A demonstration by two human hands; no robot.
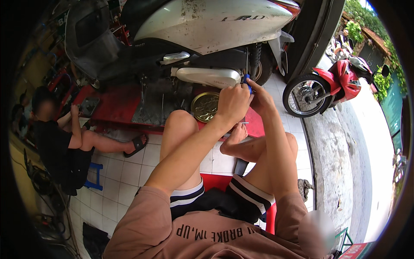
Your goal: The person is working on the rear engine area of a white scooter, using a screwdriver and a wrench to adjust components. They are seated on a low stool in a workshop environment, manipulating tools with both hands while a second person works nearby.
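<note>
My left hand (233, 101) and my right hand (261, 97) are together on a blue-handled tool (247, 80), apparently a screwdriver, with its thin shaft pointing up at the rear of a silver scooter (215, 26). My left hand's fingers are closed around the handle; my right hand grips it from the right, partly hidden behind the left. Just left of the tool is a long silver engine cover (202, 75). Below that, a round gold tray (199, 105) rests on the red lift platform (108, 112). A small metal rod (243, 123) lies near my bare foot.
At left, another person (54, 138) sits by a blue stool (95, 176), holding something unclear, beside cables (39, 181). A red scooter (336, 84) stands at right near the doorway and concrete strip (327, 164). I sit on a red seat (215, 181) over white floor tiles (118, 168).
</note>
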